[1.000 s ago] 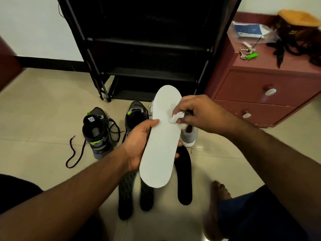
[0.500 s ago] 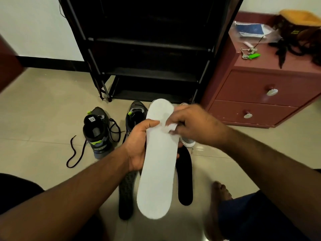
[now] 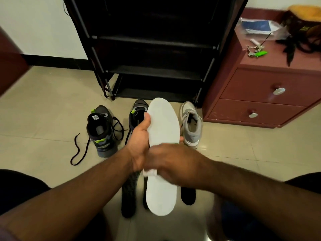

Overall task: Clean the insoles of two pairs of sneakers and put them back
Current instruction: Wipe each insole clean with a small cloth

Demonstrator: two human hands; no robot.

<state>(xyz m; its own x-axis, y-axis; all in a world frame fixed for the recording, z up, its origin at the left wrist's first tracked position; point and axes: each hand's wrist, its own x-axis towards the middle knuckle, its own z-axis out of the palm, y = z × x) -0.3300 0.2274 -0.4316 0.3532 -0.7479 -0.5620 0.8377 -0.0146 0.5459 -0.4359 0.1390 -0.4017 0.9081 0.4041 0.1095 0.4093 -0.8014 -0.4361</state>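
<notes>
My left hand [image 3: 139, 138] grips a long white insole [image 3: 163, 122] by its left edge, thumb on top, holding it above the floor. My right hand [image 3: 175, 164] pinches a small white wipe [image 3: 149, 172] and presses it on the insole's middle. Two black sneakers [image 3: 100, 131] [image 3: 138, 108] with green tabs stand behind on the left, one partly hidden by my left hand. A grey sneaker [image 3: 191, 124] stands on the right. Dark insoles [image 3: 129, 193] [image 3: 188, 195] lie on the floor beneath the white one.
A black shoe rack [image 3: 152, 49] stands straight ahead against the wall. A maroon drawer cabinet [image 3: 260, 94] on the right carries keys [image 3: 256, 51] and a plastic bag. A loose black lace [image 3: 78, 150] trails over the tiled floor. My knees frame the bottom corners.
My right hand has drawn the wipe down the insole from near its top to its middle. The insole's far end has risen back up after dipping, uncovering the grey sneaker.
</notes>
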